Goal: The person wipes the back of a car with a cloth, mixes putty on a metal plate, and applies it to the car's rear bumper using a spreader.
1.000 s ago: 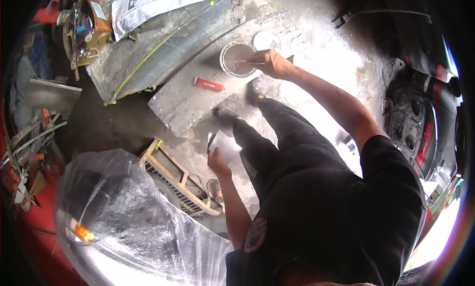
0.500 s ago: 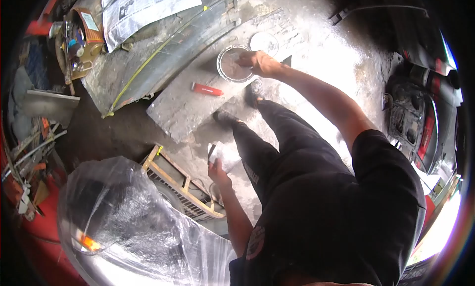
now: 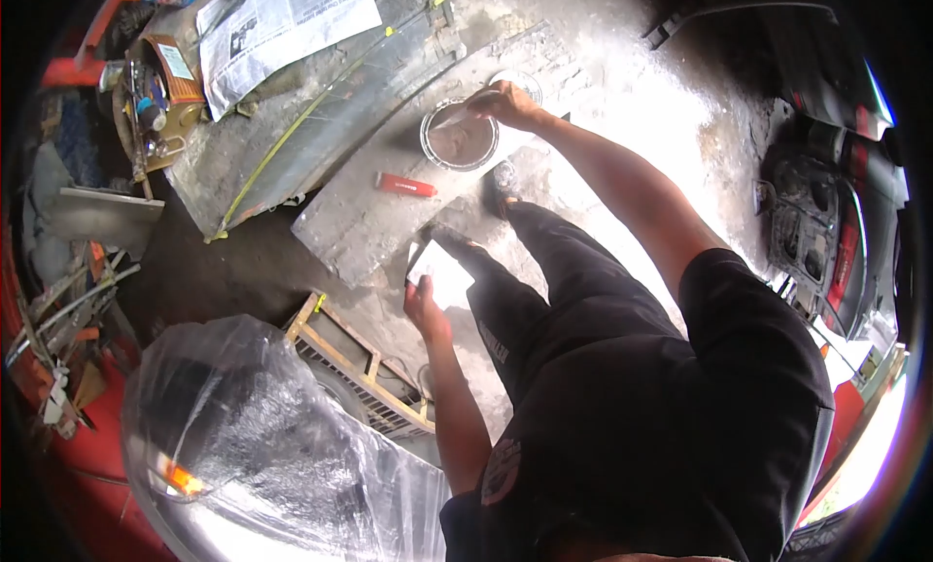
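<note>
An open can [image 3: 428, 152] of pinkish-grey paste [image 3: 465, 144] stands on a grey, dusty board [image 3: 340, 217]. My right hand [image 3: 513, 106] is at the can's upper right rim, its fingers closed on a thin flat scraper [image 3: 470, 106] that reaches over the opening. Part of the scraper is hard to make out. Behind that hand lies a round white lid [image 3: 528, 82], partly covered. My left hand [image 3: 426, 311] is lower down, gripping a bright white flat plate [image 3: 439, 271] with a dark edge. Below the can is a red tube [image 3: 405, 185], touched by neither hand.
Newspaper [image 3: 287, 37] lies on a grey panel [image 3: 321, 125] at upper left, beside a cardboard box [image 3: 175, 86] of small items. Clear plastic sheeting [image 3: 262, 407] covers something at lower left, next to a yellowish frame [image 3: 355, 368]. Car parts [image 3: 812, 222] stand at right.
My right hand has risen slightly from inside the can to its rim, bringing the scraper up. My left hand has moved up a little, and the white plate shows more fully.
</note>
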Demonstrator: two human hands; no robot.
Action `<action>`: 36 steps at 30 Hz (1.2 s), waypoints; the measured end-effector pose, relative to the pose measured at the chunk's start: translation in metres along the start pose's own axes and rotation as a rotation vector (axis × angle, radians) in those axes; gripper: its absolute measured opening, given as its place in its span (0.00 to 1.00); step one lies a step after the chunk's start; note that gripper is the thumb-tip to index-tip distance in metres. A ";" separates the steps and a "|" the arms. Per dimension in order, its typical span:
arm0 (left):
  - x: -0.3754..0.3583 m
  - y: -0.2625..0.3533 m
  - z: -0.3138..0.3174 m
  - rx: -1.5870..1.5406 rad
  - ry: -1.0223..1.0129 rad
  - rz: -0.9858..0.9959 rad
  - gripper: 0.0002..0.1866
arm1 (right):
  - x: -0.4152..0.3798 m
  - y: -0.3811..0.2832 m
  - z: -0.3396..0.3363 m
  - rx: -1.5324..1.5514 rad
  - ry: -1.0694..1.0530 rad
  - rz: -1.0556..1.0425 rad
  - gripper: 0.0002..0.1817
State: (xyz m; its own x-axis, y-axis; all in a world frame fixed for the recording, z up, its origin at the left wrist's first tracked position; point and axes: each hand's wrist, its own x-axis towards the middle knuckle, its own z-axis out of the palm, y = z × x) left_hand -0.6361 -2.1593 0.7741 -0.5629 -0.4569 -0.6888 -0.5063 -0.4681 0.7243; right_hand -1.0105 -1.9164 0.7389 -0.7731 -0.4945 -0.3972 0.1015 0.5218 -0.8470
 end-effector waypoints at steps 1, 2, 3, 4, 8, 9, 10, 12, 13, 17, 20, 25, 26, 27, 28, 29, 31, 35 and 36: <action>0.005 0.005 0.005 0.024 -0.008 0.025 0.23 | -0.004 0.001 -0.002 0.079 0.037 0.065 0.14; 0.011 0.009 0.011 0.021 -0.008 0.031 0.23 | -0.007 0.002 -0.006 0.077 0.038 0.059 0.14; 0.016 0.013 0.017 -0.010 -0.013 0.048 0.23 | -0.010 0.003 -0.010 0.178 0.084 0.092 0.13; 0.022 0.017 0.023 -0.043 -0.017 0.064 0.24 | -0.015 0.005 -0.014 0.277 0.128 0.125 0.12; 0.049 0.026 0.048 -0.214 0.130 0.039 0.23 | -0.046 0.011 -0.049 0.287 0.089 0.043 0.26; 0.055 0.028 0.054 -0.250 0.155 0.014 0.23 | -0.053 0.016 -0.056 0.278 0.082 0.039 0.26; 0.063 0.030 0.060 -0.262 0.160 0.014 0.23 | -0.062 0.019 -0.064 0.375 0.063 -0.049 0.31; 0.076 0.035 0.072 -0.358 0.091 0.017 0.22 | -0.079 0.037 -0.085 0.451 -0.043 -0.262 0.42; 0.078 0.044 0.082 -0.353 0.091 0.018 0.22 | -0.090 0.030 -0.094 0.517 -0.045 -0.350 0.38; 0.107 0.037 0.102 -0.343 -0.018 0.093 0.23 | -0.144 -0.071 -0.126 0.461 0.118 -0.192 0.22; 0.116 0.046 0.119 -0.273 0.027 0.086 0.24 | -0.166 -0.098 -0.153 0.451 0.182 -0.088 0.24; 0.121 0.061 0.135 -0.305 -0.182 0.151 0.23 | -0.187 -0.126 -0.175 0.456 0.159 -0.132 0.25; 0.121 0.062 0.138 -0.335 -0.208 0.170 0.22 | -0.188 -0.128 -0.176 0.470 0.141 -0.135 0.26; 0.120 0.063 0.140 -0.364 -0.234 0.188 0.22 | -0.186 -0.130 -0.174 0.460 0.096 -0.147 0.25; 0.119 0.064 0.142 -0.392 -0.260 0.206 0.21 | -0.184 -0.133 -0.167 0.457 0.096 -0.145 0.25; 0.116 0.066 0.142 -0.394 -0.259 0.204 0.21 | -0.181 -0.136 -0.158 0.460 0.029 -0.164 0.24; 0.110 0.069 0.138 -0.376 -0.232 0.147 0.21 | -0.175 -0.144 -0.143 0.431 -0.092 -0.162 0.21; 0.104 0.072 0.123 -0.496 -0.162 0.024 0.23 | -0.174 -0.148 -0.125 0.156 -0.081 -0.169 0.13; 0.107 0.069 0.119 -0.499 -0.156 0.025 0.23 | -0.176 -0.154 -0.122 0.155 -0.087 -0.169 0.13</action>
State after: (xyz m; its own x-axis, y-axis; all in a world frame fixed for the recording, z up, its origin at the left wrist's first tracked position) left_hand -0.8088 -2.1507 0.7547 -0.6809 -0.3717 -0.6310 -0.1401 -0.7796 0.6104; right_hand -0.9670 -1.8250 0.9823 -0.7310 -0.6272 -0.2687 0.0757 0.3169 -0.9454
